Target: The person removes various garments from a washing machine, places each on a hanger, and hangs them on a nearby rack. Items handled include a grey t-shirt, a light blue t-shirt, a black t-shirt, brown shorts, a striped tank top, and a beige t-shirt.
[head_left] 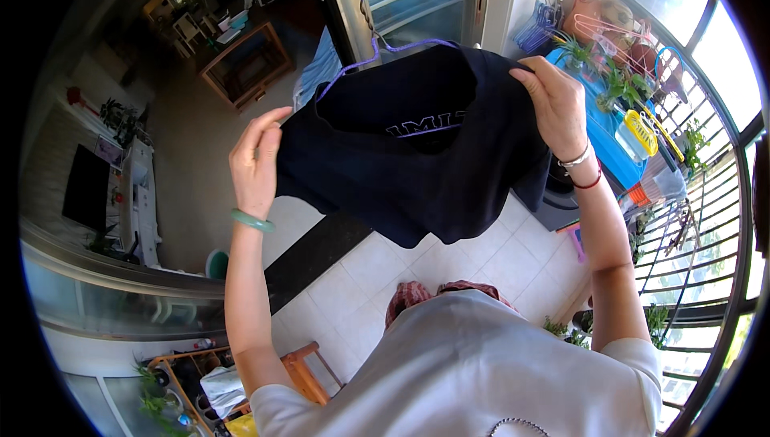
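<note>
In front of me hangs a black T-shirt [385, 180], its wide neck opening gaping toward me. White lettering shows through that opening. A purple clothes hanger [425, 42] runs inside the shirt, and its hook rises above the collar. My left hand [257, 156] pinches the shirt at its left shoulder edge, with a green bangle on the wrist. Gripping the right shoulder, my right hand [557, 108] has its thumb on the near side of the cloth and its fingers behind.
On the right, a blue surface [597, 128] carries potted plants and a yellow basket [640, 134] beside a barred window. Blue hangers [533, 32] are bunched at the wall. A wooden table [245, 64] stands in the room at left. Below is a wooden stool [305, 373].
</note>
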`<state>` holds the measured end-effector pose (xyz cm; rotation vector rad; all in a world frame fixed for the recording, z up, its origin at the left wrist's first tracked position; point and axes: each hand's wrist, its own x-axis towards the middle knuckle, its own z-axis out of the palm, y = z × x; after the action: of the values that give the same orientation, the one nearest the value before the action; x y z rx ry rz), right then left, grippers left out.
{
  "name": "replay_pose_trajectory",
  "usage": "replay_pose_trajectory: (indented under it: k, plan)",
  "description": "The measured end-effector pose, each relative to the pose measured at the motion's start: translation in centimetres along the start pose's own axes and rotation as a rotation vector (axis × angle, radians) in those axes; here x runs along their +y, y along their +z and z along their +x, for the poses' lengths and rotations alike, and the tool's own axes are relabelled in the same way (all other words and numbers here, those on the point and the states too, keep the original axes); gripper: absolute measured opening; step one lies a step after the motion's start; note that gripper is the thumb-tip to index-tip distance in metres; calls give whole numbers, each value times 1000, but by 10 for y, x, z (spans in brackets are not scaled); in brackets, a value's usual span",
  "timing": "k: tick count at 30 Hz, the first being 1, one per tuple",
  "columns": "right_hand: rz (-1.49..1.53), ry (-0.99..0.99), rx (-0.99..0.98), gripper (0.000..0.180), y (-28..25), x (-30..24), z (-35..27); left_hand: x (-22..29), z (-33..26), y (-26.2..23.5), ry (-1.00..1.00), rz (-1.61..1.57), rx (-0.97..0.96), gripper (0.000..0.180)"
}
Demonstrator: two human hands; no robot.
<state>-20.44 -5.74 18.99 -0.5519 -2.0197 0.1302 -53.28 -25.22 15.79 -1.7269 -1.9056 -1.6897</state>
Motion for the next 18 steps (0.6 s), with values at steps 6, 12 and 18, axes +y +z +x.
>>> replay_pose_trajectory:
  k: [6,12,18]
  plan:
    - [414,201,-120,34,47,3,16,-31,8,-10,33,167,194,13]
    - [330,296,-107,41,126,20,-13,-83,27,-72,14,180,256,10]
    - [342,421,16,21,195,-36,50,-155,42,-161,99,408,222,12]
